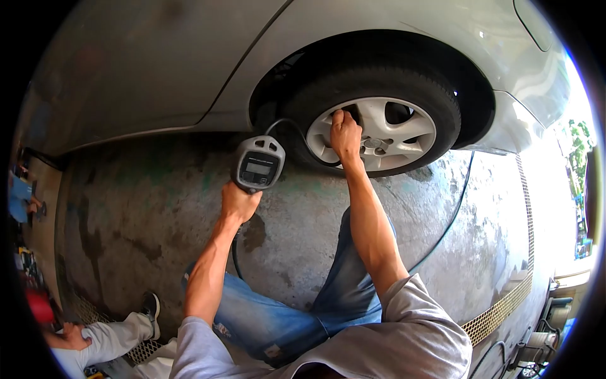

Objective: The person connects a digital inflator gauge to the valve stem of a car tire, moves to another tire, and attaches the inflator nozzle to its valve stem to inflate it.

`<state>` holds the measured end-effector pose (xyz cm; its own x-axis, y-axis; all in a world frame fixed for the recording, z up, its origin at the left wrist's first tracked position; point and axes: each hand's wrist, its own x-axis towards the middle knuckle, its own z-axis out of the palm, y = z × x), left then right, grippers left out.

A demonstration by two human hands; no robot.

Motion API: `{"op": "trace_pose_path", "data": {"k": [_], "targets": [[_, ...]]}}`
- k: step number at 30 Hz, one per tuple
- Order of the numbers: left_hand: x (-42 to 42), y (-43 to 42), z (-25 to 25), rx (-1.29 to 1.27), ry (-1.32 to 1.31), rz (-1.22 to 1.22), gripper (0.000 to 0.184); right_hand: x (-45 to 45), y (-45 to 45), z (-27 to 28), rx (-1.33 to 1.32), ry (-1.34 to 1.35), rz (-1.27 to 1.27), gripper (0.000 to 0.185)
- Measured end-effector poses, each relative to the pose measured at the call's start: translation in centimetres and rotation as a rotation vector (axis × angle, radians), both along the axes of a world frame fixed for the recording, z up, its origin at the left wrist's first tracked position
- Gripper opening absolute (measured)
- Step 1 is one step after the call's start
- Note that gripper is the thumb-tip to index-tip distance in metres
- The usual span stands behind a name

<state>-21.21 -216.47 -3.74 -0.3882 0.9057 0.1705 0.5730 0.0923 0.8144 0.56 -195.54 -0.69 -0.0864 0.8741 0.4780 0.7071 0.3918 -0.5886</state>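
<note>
The person's left grip (240, 202) is wrapped around the base of a digital gauge (259, 165), held up just beside the silver car (158, 76). The right grip (345, 136) has its fingers bunched against the wheel rim (407, 144); I can't tell from here whether anything is pinched in them. A thin hose (286, 120) loops from the gauge's top toward the tyre (444, 117), and its far end is lost to me.

What worries me is that short loop: if the gauge were drawn back too far, the hose could pull taut and tug at whatever it meets by the rim. The right fingers, working tucked among the spokes, might slip or scrape their knuckles. A foot could also catch the dark line (459, 208) crossing the concrete floor (290, 234).

Counting up, I make it one gauge, one car, one wheel rim with one tyre in sight, one looped hose, and one dark line at the right. At the lower left there's one dark shoe (152, 314) on another person's leg.
</note>
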Motion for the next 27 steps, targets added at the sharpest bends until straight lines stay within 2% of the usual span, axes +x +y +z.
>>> {"op": "trace_pose_path", "data": {"k": [3,5,17,18,27], "targets": [[-0.1,-0.1,0.1,0.013,0.018,0.004,0.023,-0.3,-0.3,0.6,-0.133,0.165,-0.027,0.048],[-0.1,-0.1,0.3,-0.002,0.02,-0.007,0.023,-0.4,0.0,0.4,-0.175,0.241,-0.022,0.049],[-0.2,-0.2,0.4,-0.015,0.036,-0.013,0.025,-0.4,-0.2,0.5,-0.092,0.107,-0.005,0.051],[-0.2,-0.2,0.5,-0.013,0.034,-0.011,0.025,-0.5,0.0,0.4,-0.154,0.178,-0.029,0.051],[-0.2,-0.3,1.0,-0.056,0.02,-0.027,0.025,-0.5,0.5,-0.2,-0.135,0.179,-0.031,0.051]]}}
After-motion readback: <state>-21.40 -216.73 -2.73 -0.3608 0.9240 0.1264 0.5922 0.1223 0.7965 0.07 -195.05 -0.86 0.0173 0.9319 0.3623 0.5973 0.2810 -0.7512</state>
